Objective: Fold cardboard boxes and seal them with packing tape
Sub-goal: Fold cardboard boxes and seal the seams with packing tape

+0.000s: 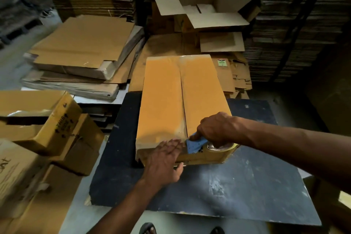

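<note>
The box (182, 104) lies mid-frame on the dark board (247, 186), its long seam running up the frame from my hands. My right hand (218, 129) grips the tape dispenser (205, 148) at the near end; my left hand (163, 159) presses flat, fingers spread.

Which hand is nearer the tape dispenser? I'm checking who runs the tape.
Right. The right hand grips the tape dispenser at the box near edge; the left hand presses the box just left of it.

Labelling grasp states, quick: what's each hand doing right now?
Left hand: open, flat on the tan cardboard box.
Right hand: closed, holding the blue-and-yellow tape dispenser.
</note>
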{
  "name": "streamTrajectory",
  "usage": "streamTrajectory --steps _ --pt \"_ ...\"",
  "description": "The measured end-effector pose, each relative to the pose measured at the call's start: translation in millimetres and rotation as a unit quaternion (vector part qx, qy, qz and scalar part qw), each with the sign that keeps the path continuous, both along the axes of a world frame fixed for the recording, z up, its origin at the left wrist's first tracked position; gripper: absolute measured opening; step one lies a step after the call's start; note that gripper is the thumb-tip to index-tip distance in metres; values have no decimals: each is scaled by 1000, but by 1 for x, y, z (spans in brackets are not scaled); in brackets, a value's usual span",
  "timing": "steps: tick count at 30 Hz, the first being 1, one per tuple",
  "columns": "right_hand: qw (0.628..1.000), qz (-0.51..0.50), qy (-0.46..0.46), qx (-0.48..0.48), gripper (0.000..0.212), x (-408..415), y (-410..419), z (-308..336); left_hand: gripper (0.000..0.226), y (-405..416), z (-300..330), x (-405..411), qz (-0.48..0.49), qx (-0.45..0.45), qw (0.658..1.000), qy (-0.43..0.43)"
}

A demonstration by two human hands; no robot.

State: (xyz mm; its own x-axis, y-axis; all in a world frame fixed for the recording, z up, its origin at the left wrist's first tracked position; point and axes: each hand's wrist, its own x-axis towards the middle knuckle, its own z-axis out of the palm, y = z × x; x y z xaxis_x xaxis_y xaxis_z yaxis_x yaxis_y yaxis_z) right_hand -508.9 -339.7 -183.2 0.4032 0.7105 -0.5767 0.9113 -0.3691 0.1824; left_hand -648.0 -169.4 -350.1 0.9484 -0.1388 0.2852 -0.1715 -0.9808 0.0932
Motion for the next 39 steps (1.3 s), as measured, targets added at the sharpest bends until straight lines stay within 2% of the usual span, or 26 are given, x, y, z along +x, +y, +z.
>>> streamTrajectory --steps 4,10,13,17,20,22,25,32,36,39 --pt "1000 0 -9 -26 62 14 -29 7 40 4 -14 9 5 14 999 -45" --pt "998 -43 -10 -44 66 31 -91 1 40 6 -21 5 -21 -35 998 -49" --pt "998 -45 -23 -45 68 31 -93 -3 56 9 -17 5 -22 -52 998 -14" --pt "996 -53 -33 -70 74 26 -94 -3 50 -2 3 4 -18 -9 1000 6" --pt "997 -58 -22 -55 71 25 -100 -4 67 -38 30 10 -1 10 1000 29" --pt "997 -66 -8 -47 67 27 -101 -4 73 -73 41 28 -37 -3 998 48" --pt "997 -73 -2 -41 57 30 -103 -5 78 -112 34 52 -52 -19 989 136" --pt "999 -40 15 -1 55 48 -136 -1 75 -109 11 46 -24 -8 996 82" --pt "998 -57 18 -21 66 61 -175 2 77 -112 8 45 -18 -21 996 88" --pt "997 -72 15 -19 68 66 -201 5 80 -114 8 44 5 -22 996 88"
